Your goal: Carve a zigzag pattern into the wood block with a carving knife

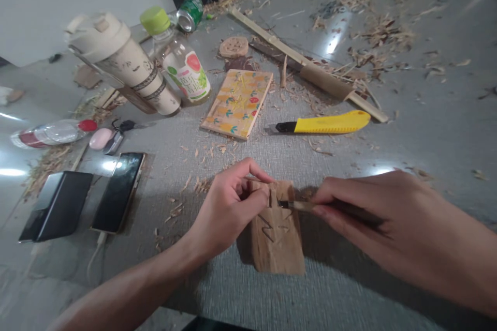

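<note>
Here: two hands, left hand (229,207) and right hand (373,217), one wood block (277,238), one carving tool (298,206).

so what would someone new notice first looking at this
Most likely the two hands at the bottom centre: the left hand steadies a carved wooden block while the right hand presses a thin carving tool against its top. Next, the bright yellow utility knife lying just beyond them, and the painted board to its left. Wood shavings litter the far right of the table.
</note>
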### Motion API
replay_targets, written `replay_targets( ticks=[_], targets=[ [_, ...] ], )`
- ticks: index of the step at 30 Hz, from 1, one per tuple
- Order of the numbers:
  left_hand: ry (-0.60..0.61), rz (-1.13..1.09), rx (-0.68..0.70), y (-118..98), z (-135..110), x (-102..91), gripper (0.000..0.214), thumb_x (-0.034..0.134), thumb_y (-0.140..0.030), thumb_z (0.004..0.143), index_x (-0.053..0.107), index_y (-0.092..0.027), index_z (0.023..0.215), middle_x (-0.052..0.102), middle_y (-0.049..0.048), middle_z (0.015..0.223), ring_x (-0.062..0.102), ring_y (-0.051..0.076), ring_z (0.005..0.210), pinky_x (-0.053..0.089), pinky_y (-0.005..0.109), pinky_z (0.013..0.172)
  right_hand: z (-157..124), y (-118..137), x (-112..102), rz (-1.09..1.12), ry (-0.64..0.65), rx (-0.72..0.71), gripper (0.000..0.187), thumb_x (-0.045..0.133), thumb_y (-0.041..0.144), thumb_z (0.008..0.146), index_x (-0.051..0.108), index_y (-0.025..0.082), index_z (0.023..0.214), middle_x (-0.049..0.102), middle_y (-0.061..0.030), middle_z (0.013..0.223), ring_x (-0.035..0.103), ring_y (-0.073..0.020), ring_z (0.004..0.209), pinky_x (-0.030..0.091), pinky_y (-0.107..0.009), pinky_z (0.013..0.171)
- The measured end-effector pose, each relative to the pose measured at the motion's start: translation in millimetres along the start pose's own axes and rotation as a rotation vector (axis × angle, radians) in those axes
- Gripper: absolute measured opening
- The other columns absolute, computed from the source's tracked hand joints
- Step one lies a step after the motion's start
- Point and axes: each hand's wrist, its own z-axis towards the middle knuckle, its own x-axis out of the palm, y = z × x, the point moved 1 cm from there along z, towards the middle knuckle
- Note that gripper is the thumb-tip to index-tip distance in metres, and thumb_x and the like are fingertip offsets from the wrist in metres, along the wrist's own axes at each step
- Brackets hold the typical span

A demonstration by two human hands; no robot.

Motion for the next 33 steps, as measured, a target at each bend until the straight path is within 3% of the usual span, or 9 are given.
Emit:
replay_targets(
  ticks=[6,19,26,33],
  targets=[
    [-0.008,-0.002,0.000,0.4,-1.0,-0.7,0.014,0.075,-0.025,0.087,0.066,-0.022,0.096,0.057,-0.0069,0.066,0.052,0.013,0.063,0.040,0.025,0.062,-1.3,-1.7,0.6,0.010,0.000,0.042,0.029,0.060,0.033,0.117,0.070,0.028,0.091,0.060,0.0066,0.058,0.047,-0.0125,0.043,0.031,-0.031,0.047],
    [0.005,-0.002,0.013,0.6,0.8,-0.2,0.013,0.074,-0.028,0.087,0.066,-0.022,0.095,0.054,-0.0079,0.064,0.048,0.012,0.060,0.038,0.025,0.060,-0.6,-2.3,-0.5,-0.009,-0.032,-0.022,0.032,0.059,0.035,0.118,0.071,0.027,0.090,0.060,0.0065,0.058,0.048,-0.0126,0.042,0.033,-0.031,0.046],
    [0.009,-0.010,-0.003,1.4,1.2,-0.5,0.014,0.075,-0.028,0.088,0.066,-0.022,0.097,0.056,-0.0076,0.065,0.049,0.012,0.061,0.039,0.025,0.061,0.4,-3.2,1.0,-0.040,-0.046,-0.061,0.028,0.056,0.035,0.120,0.073,0.028,0.098,0.064,0.0055,0.063,0.053,-0.0136,0.046,0.033,-0.033,0.047],
    [0.012,-0.002,-0.002,1.5,0.6,-0.2,0.014,0.075,-0.029,0.090,0.066,-0.022,0.098,0.056,-0.0073,0.065,0.048,0.012,0.060,0.037,0.025,0.060,1.4,-1.3,-0.1,-0.039,-0.019,-0.058,0.033,0.054,0.033,0.121,0.071,0.027,0.093,0.061,0.0057,0.059,0.048,-0.0121,0.042,0.031,-0.033,0.047]
  ],
)
